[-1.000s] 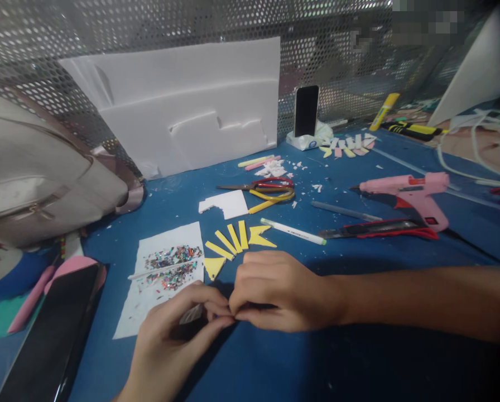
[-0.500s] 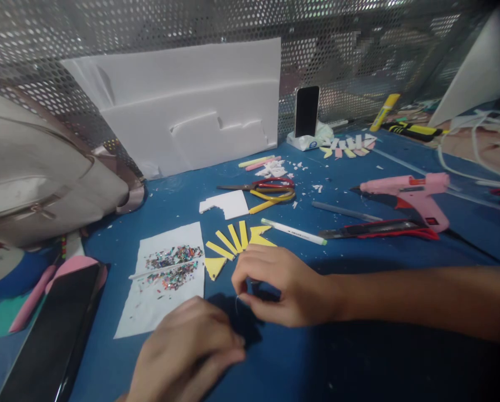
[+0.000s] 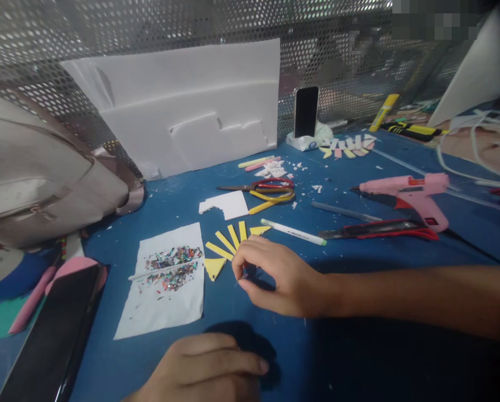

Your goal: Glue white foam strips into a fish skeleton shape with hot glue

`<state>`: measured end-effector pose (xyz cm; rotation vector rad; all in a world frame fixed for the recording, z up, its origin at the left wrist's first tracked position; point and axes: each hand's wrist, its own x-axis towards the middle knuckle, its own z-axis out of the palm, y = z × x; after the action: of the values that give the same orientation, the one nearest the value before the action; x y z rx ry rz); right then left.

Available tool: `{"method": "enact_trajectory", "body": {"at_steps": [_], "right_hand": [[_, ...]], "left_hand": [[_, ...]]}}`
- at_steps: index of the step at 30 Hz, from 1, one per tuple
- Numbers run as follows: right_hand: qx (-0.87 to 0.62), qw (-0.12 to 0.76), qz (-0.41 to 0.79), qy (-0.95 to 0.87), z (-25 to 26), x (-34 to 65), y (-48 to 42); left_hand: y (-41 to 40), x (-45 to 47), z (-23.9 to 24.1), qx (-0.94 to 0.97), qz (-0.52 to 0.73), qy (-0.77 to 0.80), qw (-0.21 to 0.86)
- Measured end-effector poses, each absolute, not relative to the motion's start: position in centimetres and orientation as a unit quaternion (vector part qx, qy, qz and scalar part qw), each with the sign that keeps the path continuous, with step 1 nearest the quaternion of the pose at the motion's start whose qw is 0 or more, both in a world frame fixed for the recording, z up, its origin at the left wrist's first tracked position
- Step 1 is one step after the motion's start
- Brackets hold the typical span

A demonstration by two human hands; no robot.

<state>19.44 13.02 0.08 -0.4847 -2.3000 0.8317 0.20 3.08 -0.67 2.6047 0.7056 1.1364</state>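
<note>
My right hand [image 3: 279, 276] is closed in a pinch just in front of the yellow foam strips [image 3: 225, 243]. A fine pale strand [image 3: 237, 282] shows faintly at its fingertips. Low in the view, my left hand [image 3: 216, 365] hovers over the blue table with its fingers stretched out and nothing seen in them. A yellow triangular piece [image 3: 215, 267] lies left of the right hand, and another yellow piece [image 3: 259, 230] is partly covered behind it. Left of these, a white paper sheet [image 3: 162, 318] carries many-coloured glitter flakes and a thin white stick [image 3: 143, 274].
Scissors [image 3: 273, 190], a white foam offcut [image 3: 233, 205], a white pen [image 3: 294, 231], a red box cutter [image 3: 379, 228] and a pink glue gun [image 3: 421, 192] lie beyond my hands. Phones [image 3: 51, 335] [image 3: 307, 111], white boards [image 3: 191, 123] and a bag [image 3: 49, 173] stand around.
My left hand has moved down and slightly right, away from my right hand, its fingers straightening. The right hand has shifted slightly up, still pinching; less of the strand shows.
</note>
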Motion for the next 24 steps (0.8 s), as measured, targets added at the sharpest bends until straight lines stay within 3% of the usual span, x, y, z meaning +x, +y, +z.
{"method": "enact_trajectory", "body": {"at_steps": [10,24], "right_hand": [[-0.06,0.292,0.244,-0.923,-0.2,19.3,13.1],[0.081,0.316,0.194,-0.925,-0.2,19.7,12.8]], "left_hand": [[3.3,-1.1,2.0,0.868,0.308,0.382,0.083],[3.1,0.1,-0.7,0.892,0.364,0.266,-0.01]]}}
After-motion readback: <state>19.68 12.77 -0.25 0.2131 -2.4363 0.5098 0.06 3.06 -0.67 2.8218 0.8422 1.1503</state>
